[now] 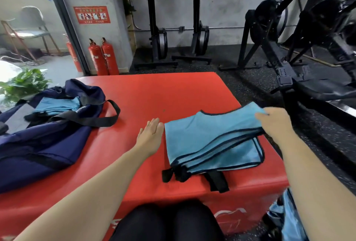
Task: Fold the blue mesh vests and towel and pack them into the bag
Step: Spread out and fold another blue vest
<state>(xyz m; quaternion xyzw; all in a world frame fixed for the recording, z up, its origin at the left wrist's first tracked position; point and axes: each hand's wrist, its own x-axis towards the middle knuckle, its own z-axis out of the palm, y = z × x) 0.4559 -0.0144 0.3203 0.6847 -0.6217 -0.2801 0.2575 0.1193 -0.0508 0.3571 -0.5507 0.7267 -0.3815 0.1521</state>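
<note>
The vest [208,140] lies half-folded on the red box [154,94], right hand [273,123] pinching its far corner, left hand [151,135] flat at its edge; looks light, floppy, best taken by the bound hems

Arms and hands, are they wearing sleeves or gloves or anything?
No. The left hand and right hand wear no gloves. No watch or bracelet sits at either wrist, and no sleeves show all the way to the picture's edge.
</note>
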